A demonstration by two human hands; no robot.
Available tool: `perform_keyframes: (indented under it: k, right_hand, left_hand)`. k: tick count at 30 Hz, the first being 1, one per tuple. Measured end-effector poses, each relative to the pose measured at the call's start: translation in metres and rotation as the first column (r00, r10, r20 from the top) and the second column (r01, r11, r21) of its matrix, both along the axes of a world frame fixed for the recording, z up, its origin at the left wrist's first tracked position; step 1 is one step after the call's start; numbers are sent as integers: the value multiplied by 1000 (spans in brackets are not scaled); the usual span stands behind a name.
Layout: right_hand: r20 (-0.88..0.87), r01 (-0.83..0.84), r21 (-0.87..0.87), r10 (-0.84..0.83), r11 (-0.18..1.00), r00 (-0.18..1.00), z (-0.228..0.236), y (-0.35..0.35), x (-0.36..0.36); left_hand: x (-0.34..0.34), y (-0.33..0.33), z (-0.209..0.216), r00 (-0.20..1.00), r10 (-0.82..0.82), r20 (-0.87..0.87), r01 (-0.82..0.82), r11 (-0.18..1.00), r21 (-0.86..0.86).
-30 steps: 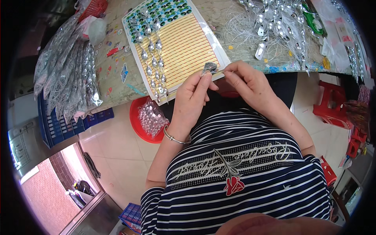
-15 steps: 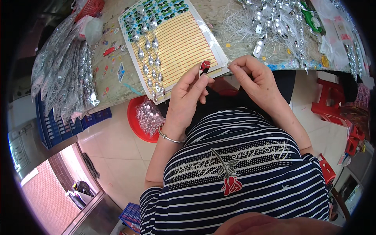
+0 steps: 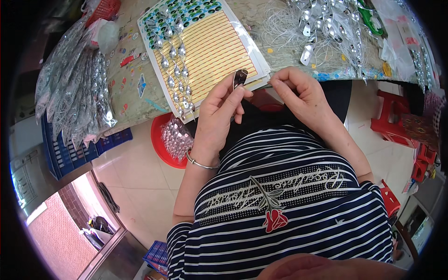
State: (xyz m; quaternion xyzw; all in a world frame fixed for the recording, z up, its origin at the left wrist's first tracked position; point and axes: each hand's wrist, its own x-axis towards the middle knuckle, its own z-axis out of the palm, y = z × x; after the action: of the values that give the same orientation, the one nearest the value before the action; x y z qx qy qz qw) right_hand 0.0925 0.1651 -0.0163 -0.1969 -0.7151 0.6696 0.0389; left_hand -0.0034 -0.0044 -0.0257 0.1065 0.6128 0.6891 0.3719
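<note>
1. Since a second ago the two hands are parting: the right hand (image 3: 301, 97) is now standing clear of the shiny piece (image 3: 240, 77), leaving the left hand (image 3: 218, 106) carrying it alone.
2. That piece is showing a dark, glossy face, where half a second back it was showing red; I can't tell whether it is turning or only reflecting differently.
3. Left thumb and fingers are pinching it, keeping it by the near edge of a patterned sheet (image 3: 217, 44) on the tabletop (image 3: 126, 95).
4. Right fingers are curling, thumb close to forefinger; I can't tell if they're gripping something thin.
5. Below the tabletop's edge, a red basin (image 3: 157, 142) is holding a clear bag (image 3: 177, 140) of small shiny bits.
6. Clear packets (image 3: 77, 93) of silvery strips are hanging over the left edge, above a blue crate (image 3: 70, 161) whose contents I'm not making out.
</note>
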Motion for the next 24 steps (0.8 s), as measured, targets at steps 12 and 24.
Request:
perform_keyframes:
  k: [12,24]
  right_hand:
    - [-135,-29,169,52,985,989,-2,-4,4]
    - [-179,-10,169,40,986,983,1,-6,6]
  left_hand:
    - [0,1,-1,1000,-19,24,19,1000,-5]
    - [1,1,-4,997,10,73,-9,1000,-11]
